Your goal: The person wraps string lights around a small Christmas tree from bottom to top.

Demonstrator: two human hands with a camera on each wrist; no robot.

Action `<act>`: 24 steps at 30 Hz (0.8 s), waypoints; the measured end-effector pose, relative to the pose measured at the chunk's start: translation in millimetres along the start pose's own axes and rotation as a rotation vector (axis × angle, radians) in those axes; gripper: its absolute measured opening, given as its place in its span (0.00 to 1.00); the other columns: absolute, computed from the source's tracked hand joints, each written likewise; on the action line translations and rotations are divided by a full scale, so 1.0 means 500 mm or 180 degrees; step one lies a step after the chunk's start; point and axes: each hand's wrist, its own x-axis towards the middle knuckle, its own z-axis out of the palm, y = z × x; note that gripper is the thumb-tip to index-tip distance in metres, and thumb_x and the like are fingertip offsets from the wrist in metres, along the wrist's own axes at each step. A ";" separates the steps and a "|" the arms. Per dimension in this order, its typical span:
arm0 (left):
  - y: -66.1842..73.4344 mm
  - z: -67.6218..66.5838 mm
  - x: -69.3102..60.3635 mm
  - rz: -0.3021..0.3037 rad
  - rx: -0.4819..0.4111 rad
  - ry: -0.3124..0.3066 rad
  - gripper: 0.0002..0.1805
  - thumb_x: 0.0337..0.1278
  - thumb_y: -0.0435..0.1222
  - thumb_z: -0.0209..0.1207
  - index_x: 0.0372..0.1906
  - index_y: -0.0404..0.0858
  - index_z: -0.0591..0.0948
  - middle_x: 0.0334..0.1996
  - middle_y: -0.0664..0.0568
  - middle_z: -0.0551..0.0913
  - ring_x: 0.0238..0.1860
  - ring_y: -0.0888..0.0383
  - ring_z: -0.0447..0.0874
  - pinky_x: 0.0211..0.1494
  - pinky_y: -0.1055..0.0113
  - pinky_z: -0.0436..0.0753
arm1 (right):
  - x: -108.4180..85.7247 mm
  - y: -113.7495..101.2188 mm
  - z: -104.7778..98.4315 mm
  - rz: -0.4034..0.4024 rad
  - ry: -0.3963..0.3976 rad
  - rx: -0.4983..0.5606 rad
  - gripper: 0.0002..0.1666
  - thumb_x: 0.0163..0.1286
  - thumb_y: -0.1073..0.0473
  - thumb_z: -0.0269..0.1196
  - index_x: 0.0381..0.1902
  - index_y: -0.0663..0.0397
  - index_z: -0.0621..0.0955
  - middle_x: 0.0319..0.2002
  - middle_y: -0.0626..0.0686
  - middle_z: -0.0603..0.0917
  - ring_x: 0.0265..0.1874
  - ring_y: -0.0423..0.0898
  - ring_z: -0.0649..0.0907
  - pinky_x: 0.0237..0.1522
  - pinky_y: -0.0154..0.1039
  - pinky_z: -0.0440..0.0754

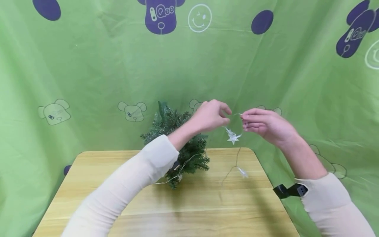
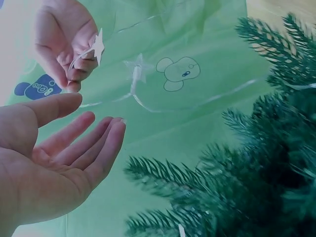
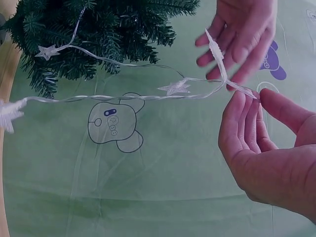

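Note:
My right hand (image 1: 267, 126) pinches the thin wire of a star string light (image 3: 242, 90) between thumb and fingertips, right of the tree and above the table. Close beside it, my left hand (image 1: 211, 115) hovers with relaxed, spread fingers and holds nothing, as the left wrist view shows. Clear plastic stars (image 1: 233, 137) dangle from the wire between the two hands. Behind my left forearm stands a small green artificial Christmas tree (image 1: 193, 148), partly hidden. Part of the string runs over its branches, with a star (image 3: 48, 52) near them.
The light wood table (image 1: 148, 210) carries the tree near its back edge. A loose length of string with a star (image 1: 242, 172) hangs down over the table's right side. Green printed cloth (image 1: 97, 72) surrounds the table at the back and sides. A black device (image 1: 290, 191) sits at my right wrist.

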 end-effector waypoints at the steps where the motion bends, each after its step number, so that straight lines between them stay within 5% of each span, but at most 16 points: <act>1: 0.004 0.002 0.005 0.0007 0.0003 -0.0015 0.18 0.64 0.37 0.65 0.58 0.42 0.83 0.49 0.51 0.90 0.42 0.62 0.88 0.37 0.75 0.83 | 0.001 0.000 0.002 -0.0001 -0.0027 0.0001 0.11 0.75 0.70 0.56 0.47 0.57 0.85 0.40 0.51 0.88 0.39 0.44 0.88 0.51 0.35 0.86; 8: 0.027 -0.002 0.027 0.0017 0.0122 -0.0168 0.07 0.65 0.35 0.64 0.44 0.42 0.88 0.36 0.55 0.89 0.23 0.65 0.76 0.24 0.77 0.74 | 0.010 -0.005 0.011 0.0033 -0.0143 -0.0049 0.10 0.75 0.69 0.56 0.48 0.61 0.84 0.40 0.52 0.88 0.39 0.44 0.87 0.51 0.35 0.86; 14: 0.037 -0.034 0.026 0.0084 0.0257 -0.0172 0.05 0.65 0.35 0.63 0.38 0.42 0.88 0.33 0.56 0.89 0.27 0.62 0.80 0.30 0.74 0.79 | 0.008 -0.009 0.006 0.0132 -0.0235 -0.0237 0.12 0.76 0.69 0.56 0.48 0.58 0.85 0.42 0.51 0.88 0.40 0.44 0.87 0.51 0.36 0.86; 24: 0.054 -0.078 0.032 0.0111 0.0128 -0.0230 0.07 0.63 0.33 0.61 0.34 0.46 0.87 0.27 0.57 0.88 0.24 0.63 0.80 0.24 0.75 0.74 | 0.014 -0.001 -0.007 0.0083 -0.0804 -0.0343 0.14 0.79 0.68 0.51 0.50 0.60 0.83 0.46 0.51 0.88 0.47 0.45 0.87 0.58 0.39 0.84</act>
